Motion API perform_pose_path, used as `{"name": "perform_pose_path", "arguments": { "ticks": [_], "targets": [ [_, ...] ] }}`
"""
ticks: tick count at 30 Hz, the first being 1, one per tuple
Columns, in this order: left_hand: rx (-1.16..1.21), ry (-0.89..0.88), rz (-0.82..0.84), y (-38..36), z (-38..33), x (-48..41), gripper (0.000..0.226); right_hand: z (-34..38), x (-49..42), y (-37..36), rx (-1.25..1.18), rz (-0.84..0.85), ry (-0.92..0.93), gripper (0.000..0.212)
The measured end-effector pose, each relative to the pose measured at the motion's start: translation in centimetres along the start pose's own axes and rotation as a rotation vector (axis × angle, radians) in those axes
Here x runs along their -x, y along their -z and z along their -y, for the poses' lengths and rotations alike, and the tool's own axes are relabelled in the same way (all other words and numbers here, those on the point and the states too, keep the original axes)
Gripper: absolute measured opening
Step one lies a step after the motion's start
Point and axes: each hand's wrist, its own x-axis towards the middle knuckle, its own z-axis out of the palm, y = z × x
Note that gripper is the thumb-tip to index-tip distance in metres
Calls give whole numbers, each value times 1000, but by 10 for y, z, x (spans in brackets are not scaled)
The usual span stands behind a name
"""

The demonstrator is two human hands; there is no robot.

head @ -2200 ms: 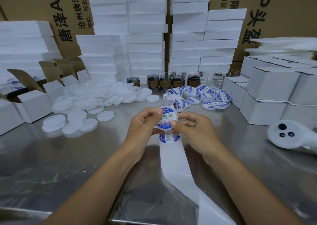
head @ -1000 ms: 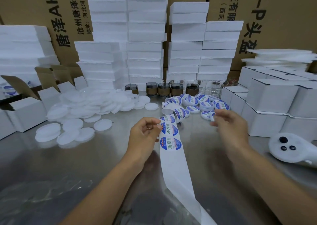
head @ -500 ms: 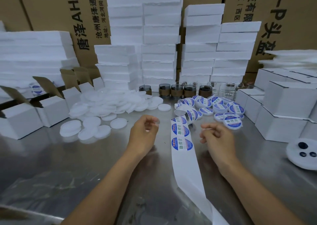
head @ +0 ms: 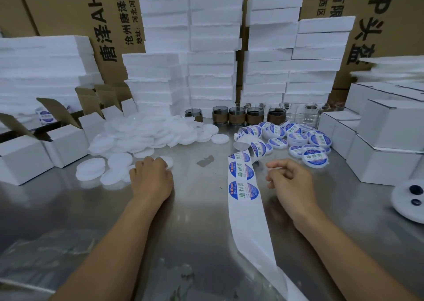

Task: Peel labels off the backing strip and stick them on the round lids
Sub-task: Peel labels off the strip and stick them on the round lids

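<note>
Change since half a second ago: the left hand [head: 150, 178] has gone from beside the strip out to the loose blank lids at the left; the right hand [head: 290, 181] has stayed just right of the strip.
Open boxes [head: 66, 144]: white cartons with brown flaps up, far left, well apart from the work.
Blank lids [head: 146, 135]: a heap of plain white discs left of centre, with a few singles lying flat nearer the person. They look light, stiff and smooth, so likely to slide on the steel table [head: 199, 232]; best taken by the rim.
Left hand: palm down, fingers curled over one lid [head: 167, 161] at the heap's near edge; whether it is gripped yet cannot be told.
Backing strip [head: 250, 227]: thin, limp paper running from a curl at the top down off the near edge. Two full labels [head: 243, 189] sit on it, ready to peel. A label is flimsy and sticky; lift it at its edge.
Right hand: half open, fingers loosely bent, holding nothing, near the strip but apart from it.
Labelled lids [head: 296, 137]: a pile right of the strip's curl, done.
Closed white boxes [head: 385, 154]: stacked at right, just beside that pile.
In the way: nothing lies between either hand and its goal.
</note>
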Motion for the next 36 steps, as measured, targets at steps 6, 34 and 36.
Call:
{"name": "perform_pose_path", "arguments": {
  "ticks": [6, 34, 36],
  "targets": [
    [85, -68, -45, 1, 0, 1, 19, 3, 2, 0, -2, -9, 6, 28],
    [1911, -187, 599, 36, -92, 56, 29, 36, 26, -13, -398, 292, 5, 11],
    [1929, -195, 619, 34, -92, 56, 28, 36, 26, -13, -393, 296, 1, 4]
  ]
}}
